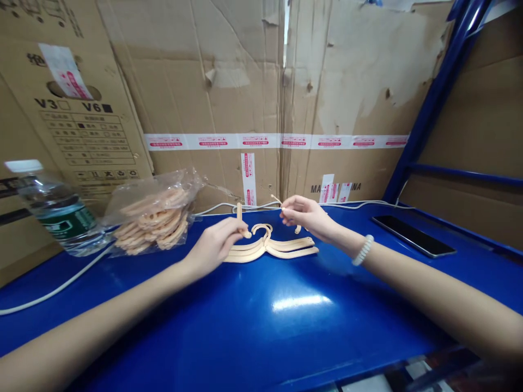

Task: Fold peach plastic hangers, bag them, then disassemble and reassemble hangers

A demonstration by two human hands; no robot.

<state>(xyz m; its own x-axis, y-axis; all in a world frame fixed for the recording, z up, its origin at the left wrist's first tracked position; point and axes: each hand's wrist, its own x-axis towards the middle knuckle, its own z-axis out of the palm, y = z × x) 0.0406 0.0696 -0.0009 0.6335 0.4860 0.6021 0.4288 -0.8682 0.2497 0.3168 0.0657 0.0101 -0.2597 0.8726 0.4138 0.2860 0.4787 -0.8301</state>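
Beige clothes hangers (286,247) lie nested on the blue tabletop, their curved hooks pointing away from me. Over their left arms, my left hand (218,239) is closed on a beige bar-like piece (239,211); one end sticks up above the fingers and a rounded end shows beside the fingertips. My right hand (304,215) is raised to the right of the hooks, with thumb and fingers pinched on a thin beige strip (275,199). Another small beige curved piece (298,229) shows below the right hand, partly hidden by it.
A clear plastic bag (155,212) of beige hangers sits at the left, beside a water bottle (61,209). A phone (412,235) lies at the right. White cable (61,286) runs along the left and back. Cardboard (229,98) walls the back; a blue post (429,103) stands right.
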